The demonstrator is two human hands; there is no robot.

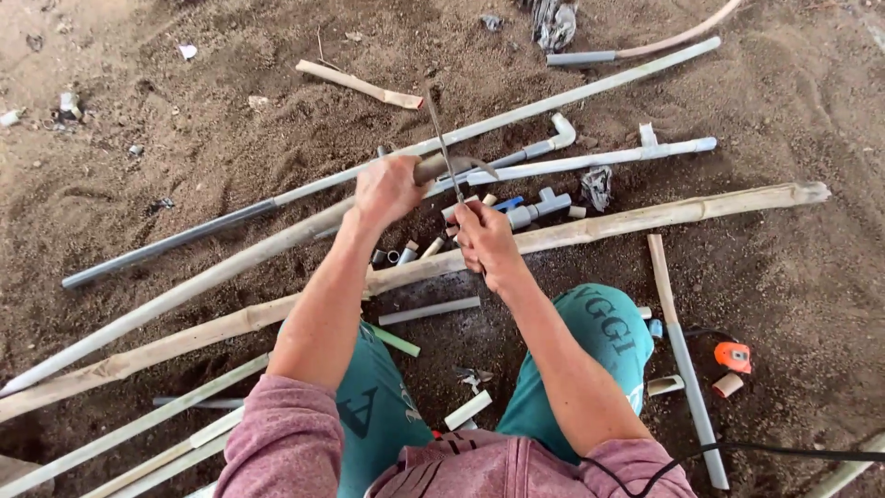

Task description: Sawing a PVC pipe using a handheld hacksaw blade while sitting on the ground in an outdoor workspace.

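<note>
Left hand [387, 189] wrapped tight round a long grey plastic pipe [212, 277], fist clamped near its cut end, the tube smooth, dusty and running away down to the left. Right hand [484, 242] just beside it, fingers curled shut on the grip of a thin metal saw blade [441, 138], a narrow flat strip that rises up and away from the knuckles, crossing the pipe end right next to the left fist. Under both hands lies a rough, pale bamboo pole [664, 214], knotted and fibrous, stretching well out to the right. Between the two hands and just beyond them, short stubby pipe offcuts [406, 254] and a grey tee fitting [544, 205] sit scattered on the loose brown sandy ground [184, 111]. Well off to the right of the right hand, a small orange tape measure [734, 356] rests in the dirt. Teal trousers [599, 332] close below the wrists.
</note>
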